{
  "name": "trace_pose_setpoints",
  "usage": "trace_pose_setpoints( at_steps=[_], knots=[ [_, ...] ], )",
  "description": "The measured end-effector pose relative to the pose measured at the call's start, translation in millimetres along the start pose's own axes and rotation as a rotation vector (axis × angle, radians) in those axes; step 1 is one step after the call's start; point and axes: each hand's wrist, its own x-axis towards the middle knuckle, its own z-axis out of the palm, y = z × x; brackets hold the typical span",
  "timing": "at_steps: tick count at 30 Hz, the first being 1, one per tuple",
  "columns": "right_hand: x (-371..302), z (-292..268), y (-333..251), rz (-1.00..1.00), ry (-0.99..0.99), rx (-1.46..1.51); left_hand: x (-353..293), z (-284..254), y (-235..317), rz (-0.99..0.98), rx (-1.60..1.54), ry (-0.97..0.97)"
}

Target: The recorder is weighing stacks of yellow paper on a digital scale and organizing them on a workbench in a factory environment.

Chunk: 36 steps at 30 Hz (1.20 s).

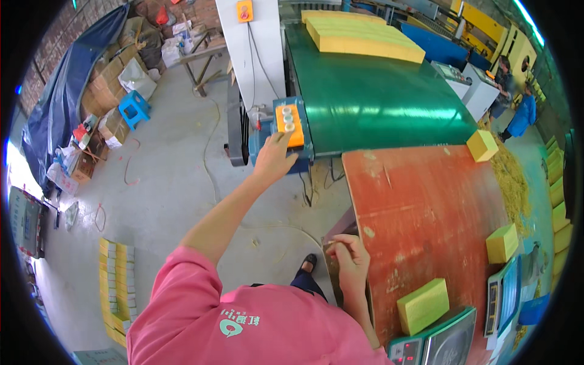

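Note:
My left hand (pixel 275 159) reaches out to an orange control box (pixel 288 115) with round pale buttons. A fingertip touches the lowest button, the thumb lies apart from the fingers, and nothing is held. The box sits on a blue machine part beside a wide green conveyor belt (pixel 371 97). Beside the left edge of a worn red tabletop (pixel 426 207) is my right hand (pixel 351 258), its fingers loosely curled in with nothing visible in them.
Yellow blocks stand on the tabletop, one (pixel 423 306) next to a digital scale (pixel 450 340). Long yellow slabs (pixel 365 39) lie across the belt's far end. Two people (pixel 522 115) are at the far right. A blue stool (pixel 134 108) and boxes stand left.

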Motion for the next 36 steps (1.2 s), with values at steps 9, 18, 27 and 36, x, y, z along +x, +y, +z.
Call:
trace_pose_setpoints(
  at_steps=[9,18,27,36],
  knots=[
    [134.3,45.7,20.0,0.036,-0.335,-0.087,26.4,18.4,-40.5,0.107,0.105,-0.027],
    [181.4,130.5,39.8,-0.026,-0.306,-0.16,57.7,-0.5,-65.9,0.408,0.21,-0.002],
    [192.2,218.1,43.2,-0.145,0.04,-0.372,75.4,-2.2,-99.4,0.576,0.182,-0.197],
    [88.5,275.0,92.4,0.039,0.144,-0.214,81.5,0.6,-109.5,0.629,0.131,-0.242]
  ],
)
